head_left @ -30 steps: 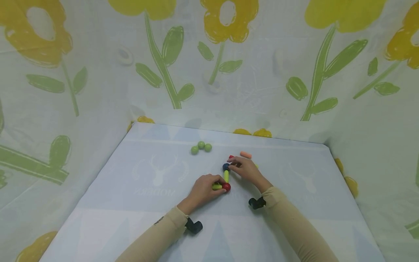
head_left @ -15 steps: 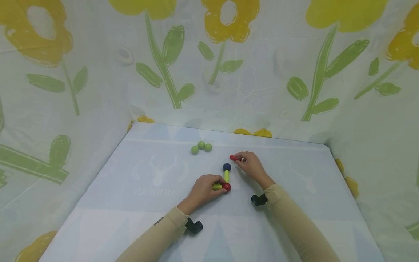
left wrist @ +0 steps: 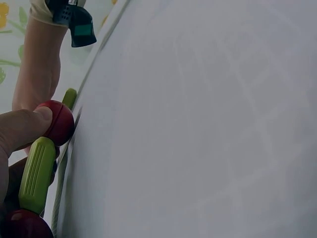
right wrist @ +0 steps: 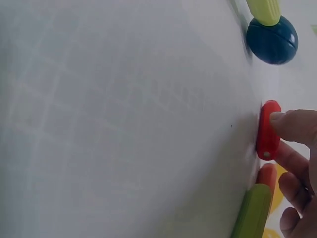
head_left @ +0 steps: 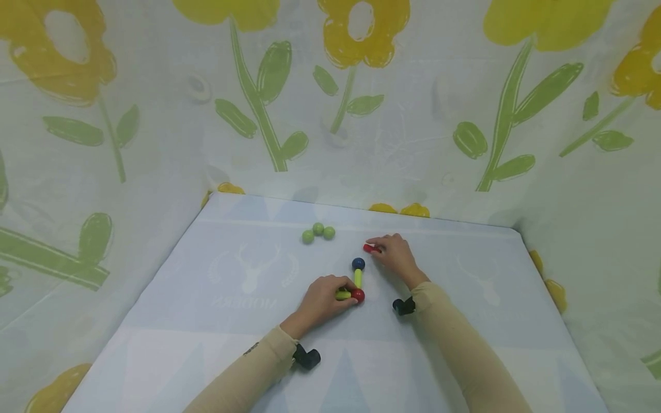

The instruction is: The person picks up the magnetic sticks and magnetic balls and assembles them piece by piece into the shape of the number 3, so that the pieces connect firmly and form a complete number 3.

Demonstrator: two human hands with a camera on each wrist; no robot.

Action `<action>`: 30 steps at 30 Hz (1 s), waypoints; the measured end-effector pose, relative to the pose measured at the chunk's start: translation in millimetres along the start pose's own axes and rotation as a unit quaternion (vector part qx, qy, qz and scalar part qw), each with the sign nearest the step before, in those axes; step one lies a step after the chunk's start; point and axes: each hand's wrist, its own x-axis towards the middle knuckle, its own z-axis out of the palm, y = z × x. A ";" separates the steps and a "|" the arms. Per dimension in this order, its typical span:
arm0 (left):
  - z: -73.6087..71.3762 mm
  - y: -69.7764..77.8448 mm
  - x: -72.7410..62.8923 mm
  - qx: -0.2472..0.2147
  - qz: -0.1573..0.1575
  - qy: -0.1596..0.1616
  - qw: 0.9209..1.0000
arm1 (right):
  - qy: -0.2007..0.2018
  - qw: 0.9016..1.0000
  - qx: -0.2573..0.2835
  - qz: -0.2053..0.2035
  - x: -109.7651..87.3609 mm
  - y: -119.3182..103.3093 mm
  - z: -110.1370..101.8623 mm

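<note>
My left hand [head_left: 322, 297] holds a joined piece of balls and rods, with the thumb on a red ball [left wrist: 60, 123]. A ribbed yellow-green rod [left wrist: 37, 174] runs from that ball to a dark red ball [left wrist: 25, 225] at the bottom of the left wrist view. In the head view another yellow-green rod [head_left: 358, 279] leads away from the red ball to a blue ball [head_left: 358, 264]. Beyond it, my right hand [head_left: 396, 258] pinches a short red rod [right wrist: 267, 130] between thumb and fingers, low over the table.
Several light green balls [head_left: 318, 230] lie together toward the table's back. Beside the right hand, an orange rod [right wrist: 267, 174] and a yellow-green rod [right wrist: 252, 210] show in the right wrist view. Flower-printed cloth [head_left: 392, 149] walls the white table [head_left: 206, 344].
My right hand has moved from the blue ball back to the red rod and taken hold of it. The left hand keeps its hold in the same place.
</note>
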 end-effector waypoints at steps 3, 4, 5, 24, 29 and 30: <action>-0.4 0.8 -0.2 -0.001 -0.005 -0.006 1.000 | -0.016 1.000 -0.019 -0.004 1.6 -0.3 0.9; -0.6 1.0 -0.1 0.000 -0.006 -0.007 1.000 | -0.023 0.999 -0.025 -0.004 1.9 -0.6 0.9; -0.6 1.0 -0.1 0.000 -0.007 -0.007 1.000 | -0.030 0.999 -0.030 -0.004 2.1 -0.9 0.3; -2.0 1.0 0.4 -0.007 -0.006 -0.004 1.000 | -0.104 0.994 0.022 0.014 1.1 -8.2 -4.4; -1.1 0.5 0.6 -0.006 -0.006 -0.005 1.000 | -0.101 0.990 0.082 0.046 0.3 -8.0 -5.5; -1.1 0.4 0.7 -0.007 -0.006 -0.005 1.000 | -0.098 0.989 0.094 0.051 0.4 -8.4 -6.0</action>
